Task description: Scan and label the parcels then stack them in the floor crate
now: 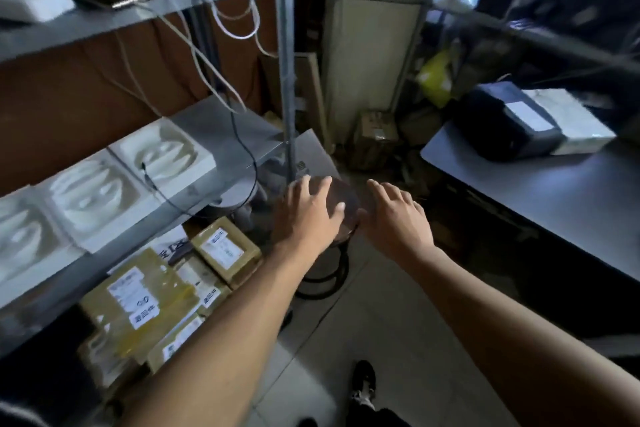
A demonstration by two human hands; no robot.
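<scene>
Brown parcels [145,302] wrapped in tape lie in a pile on the floor, low on the left side, under the grey shelf [221,135]. White labels show on their tops. I cannot see the walls of a crate around them, so I cannot tell if this pile is in the crate.

Both hands reach out in the middle, over a round dark stool [341,204]. The left hand [310,210] is spread with fingers straight, on or just above the stool top; I cannot tell which. The right hand [398,215] is spread too and holds nothing. It hangs just right of the stool.

The parcels lie to the left of the hands and nearer to the person. The left hand is the closer one. The big top parcel runs long from near left to far right.

A black printer [505,121] sits on the grey table [554,194] at the far right, well apart from the hands.
</scene>
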